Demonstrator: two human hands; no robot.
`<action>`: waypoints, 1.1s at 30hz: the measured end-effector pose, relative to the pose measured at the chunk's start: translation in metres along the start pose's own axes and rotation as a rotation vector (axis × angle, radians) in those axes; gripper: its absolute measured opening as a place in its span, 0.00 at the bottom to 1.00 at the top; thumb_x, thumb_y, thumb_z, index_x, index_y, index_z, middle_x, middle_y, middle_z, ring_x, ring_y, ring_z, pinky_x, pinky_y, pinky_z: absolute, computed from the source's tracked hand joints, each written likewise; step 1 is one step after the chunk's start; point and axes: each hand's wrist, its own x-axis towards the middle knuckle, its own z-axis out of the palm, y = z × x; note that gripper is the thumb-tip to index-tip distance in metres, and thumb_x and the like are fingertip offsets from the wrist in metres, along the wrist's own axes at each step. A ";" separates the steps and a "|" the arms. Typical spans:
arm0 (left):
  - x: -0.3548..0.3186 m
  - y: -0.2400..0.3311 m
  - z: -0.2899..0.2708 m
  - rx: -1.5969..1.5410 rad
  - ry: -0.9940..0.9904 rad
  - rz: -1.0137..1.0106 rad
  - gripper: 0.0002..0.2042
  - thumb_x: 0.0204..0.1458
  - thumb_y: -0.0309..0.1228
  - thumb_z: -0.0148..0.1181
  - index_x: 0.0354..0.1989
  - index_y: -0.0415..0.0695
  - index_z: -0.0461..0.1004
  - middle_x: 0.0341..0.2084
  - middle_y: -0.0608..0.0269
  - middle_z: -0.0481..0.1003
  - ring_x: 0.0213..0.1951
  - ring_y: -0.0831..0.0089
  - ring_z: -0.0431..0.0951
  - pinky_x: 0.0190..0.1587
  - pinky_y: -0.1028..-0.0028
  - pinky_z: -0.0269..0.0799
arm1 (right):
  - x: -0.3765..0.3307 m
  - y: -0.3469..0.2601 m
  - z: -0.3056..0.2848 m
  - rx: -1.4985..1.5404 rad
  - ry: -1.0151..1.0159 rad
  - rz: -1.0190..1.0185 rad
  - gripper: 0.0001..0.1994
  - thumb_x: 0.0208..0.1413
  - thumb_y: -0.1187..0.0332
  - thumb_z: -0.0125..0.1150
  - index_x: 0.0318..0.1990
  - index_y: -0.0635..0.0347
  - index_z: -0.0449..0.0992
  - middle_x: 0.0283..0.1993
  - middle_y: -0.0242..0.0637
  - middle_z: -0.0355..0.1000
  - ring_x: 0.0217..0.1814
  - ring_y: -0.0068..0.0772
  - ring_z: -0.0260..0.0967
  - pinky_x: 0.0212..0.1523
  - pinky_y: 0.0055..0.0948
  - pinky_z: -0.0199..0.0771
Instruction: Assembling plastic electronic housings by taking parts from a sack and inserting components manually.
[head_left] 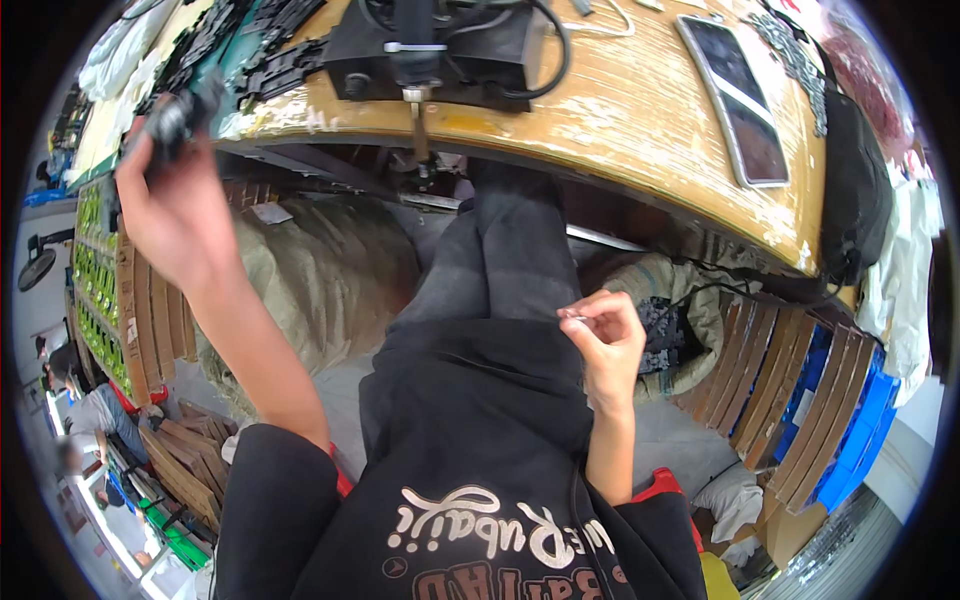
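Observation:
My left hand [180,215] is raised at the table's left edge. Its fingers close around a dark black part [178,118], smeared by motion, so its exact kind does not show. Just beyond it lie several black plastic pieces [285,65] in a loose pile on the tabletop. Above my right thigh, my right hand [610,345] is closed in a pinch, and a tiny shiny piece [578,317] shows at the fingertips, too small to name. Between the hands, at the table's front edge, stands a black bench machine [450,65] with a metal tip [418,125] pointing down.
A phone [735,100] lies on the worn wooden table [620,110], with a black bag [855,190] hanging at its right corner. Below stand a large sack [310,285] on the left and an open sack [690,330] of dark parts on the right. Cardboard and blue boxes [850,440] flank me.

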 end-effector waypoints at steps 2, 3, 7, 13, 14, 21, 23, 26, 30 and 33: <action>-0.042 0.017 0.006 -0.026 -0.145 -0.247 0.14 0.44 0.25 0.48 0.40 0.34 0.59 0.30 0.52 0.67 0.34 0.62 0.71 0.41 0.60 0.69 | 0.001 -0.005 0.003 0.037 -0.032 -0.013 0.11 0.38 0.86 0.57 0.28 0.63 0.65 0.28 0.36 0.66 0.33 0.24 0.66 0.37 0.20 0.66; -0.061 0.013 0.002 -0.054 -0.293 -0.388 0.15 0.43 0.26 0.47 0.40 0.34 0.59 0.29 0.51 0.67 0.33 0.62 0.72 0.39 0.60 0.70 | 0.003 -0.007 0.003 0.062 -0.050 -0.023 0.10 0.38 0.86 0.57 0.28 0.63 0.65 0.28 0.37 0.66 0.33 0.25 0.66 0.37 0.20 0.66; -0.127 -0.007 -0.005 0.060 -0.326 -0.877 0.18 0.47 0.22 0.48 0.45 0.40 0.50 0.28 0.50 0.69 0.28 0.64 0.74 0.31 0.66 0.72 | 0.013 -0.014 0.010 0.127 -0.083 -0.031 0.11 0.38 0.85 0.58 0.29 0.62 0.65 0.27 0.37 0.66 0.32 0.27 0.65 0.39 0.26 0.66; -0.168 -0.020 -0.011 -0.177 -0.378 -1.225 0.20 0.47 0.20 0.51 0.45 0.40 0.49 0.27 0.56 0.69 0.26 0.71 0.73 0.31 0.71 0.71 | 0.030 -0.020 0.023 0.153 -0.260 -0.094 0.11 0.37 0.82 0.62 0.28 0.63 0.65 0.27 0.40 0.67 0.32 0.31 0.66 0.41 0.32 0.66; -0.169 -0.020 -0.011 -0.187 -0.382 -1.294 0.20 0.46 0.20 0.52 0.45 0.39 0.50 0.26 0.58 0.69 0.25 0.72 0.72 0.28 0.73 0.71 | 0.030 -0.022 0.026 0.149 -0.259 -0.087 0.11 0.37 0.82 0.62 0.28 0.63 0.65 0.27 0.40 0.67 0.32 0.31 0.66 0.41 0.32 0.66; -0.175 -0.021 -0.002 0.238 -0.611 -1.176 0.20 0.45 0.22 0.56 0.45 0.38 0.55 0.29 0.60 0.69 0.29 0.75 0.73 0.30 0.78 0.69 | 0.023 -0.027 0.036 0.108 -0.223 -0.118 0.11 0.34 0.82 0.64 0.27 0.63 0.68 0.29 0.41 0.68 0.35 0.33 0.66 0.42 0.34 0.64; -0.175 -0.025 -0.005 0.338 -0.695 -1.110 0.21 0.44 0.23 0.56 0.45 0.38 0.56 0.30 0.59 0.70 0.31 0.75 0.73 0.33 0.77 0.69 | 0.025 -0.028 0.034 -0.090 -0.222 -0.247 0.10 0.31 0.81 0.65 0.25 0.63 0.70 0.34 0.41 0.67 0.39 0.33 0.64 0.43 0.32 0.62; -0.166 -0.022 -0.007 0.518 -0.886 -0.927 0.19 0.43 0.23 0.57 0.44 0.37 0.59 0.32 0.56 0.72 0.36 0.77 0.73 0.36 0.78 0.67 | 0.029 -0.028 0.034 -0.201 -0.266 -0.203 0.11 0.29 0.80 0.66 0.24 0.63 0.72 0.38 0.41 0.65 0.42 0.33 0.62 0.45 0.30 0.61; -0.169 -0.021 -0.010 0.247 -0.631 -1.161 0.18 0.47 0.21 0.51 0.45 0.38 0.53 0.28 0.56 0.71 0.29 0.74 0.72 0.33 0.77 0.68 | 0.028 -0.028 0.037 -0.032 -0.213 -0.147 0.10 0.32 0.80 0.65 0.24 0.63 0.71 0.38 0.41 0.65 0.43 0.33 0.62 0.45 0.29 0.62; -0.176 -0.019 -0.013 -0.076 -0.335 -0.976 0.19 0.48 0.22 0.46 0.47 0.36 0.48 0.32 0.47 0.70 0.34 0.60 0.74 0.40 0.65 0.69 | 0.027 -0.026 0.040 0.101 -0.161 -0.145 0.10 0.34 0.79 0.65 0.25 0.62 0.68 0.37 0.41 0.64 0.41 0.34 0.64 0.44 0.35 0.66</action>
